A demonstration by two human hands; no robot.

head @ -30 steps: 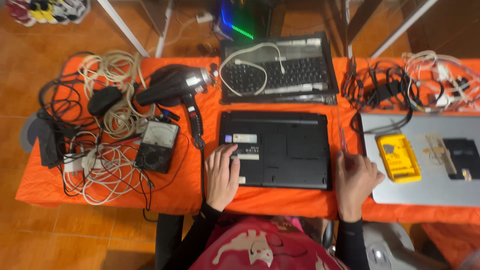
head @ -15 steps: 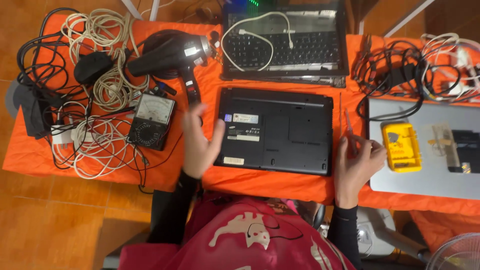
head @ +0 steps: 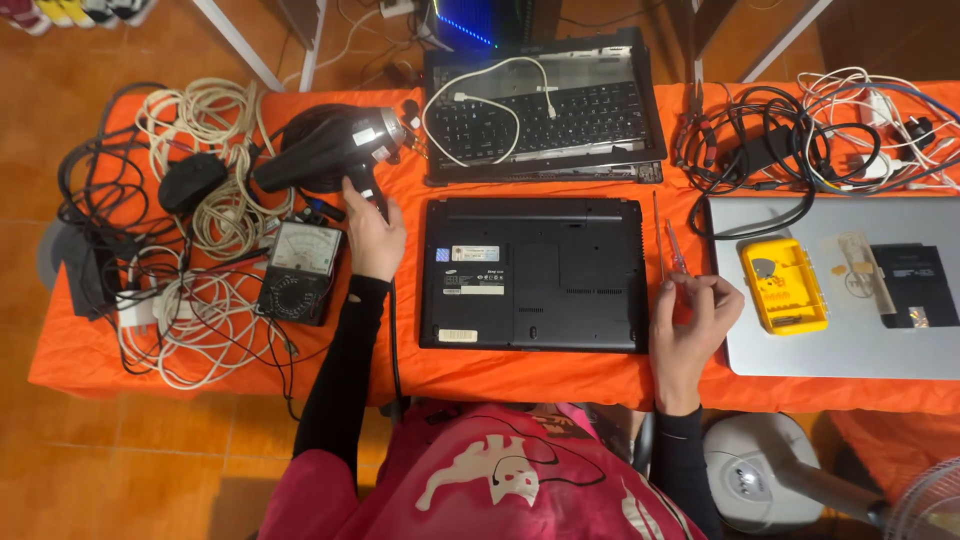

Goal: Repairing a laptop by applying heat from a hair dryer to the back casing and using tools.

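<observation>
The left hand (head: 372, 238) lies over the handle of a black hair dryer (head: 330, 152) on the orange tablecloth (head: 600, 375), fingers curled about the handle (whether the grip is fully closed cannot be told from above). The dryer lies on its side, its nozzle pointing right toward the upper laptop. The right hand (head: 690, 318) is held above the cloth just right of the black laptop (head: 532, 272), its fingers (head: 712, 292) pinched on the handle of a thin screwdriver (head: 672, 252), whose shaft points up and away from the person, alongside the laptop's right edge. The black laptop lies closed and bottom side up at the middle of the table, between the two hands and touched by neither. Behind it stands a second, dismantled laptop (head: 545, 110) with its keyboard exposed and a white cable (head: 480, 85) looped across it. An analogue multimeter (head: 300, 270) lies just left of the left forearm, among tangled white and black cords (head: 190, 290). To the right, a silver laptop (head: 850, 340) carries a yellow bit case (head: 783, 285).
</observation>
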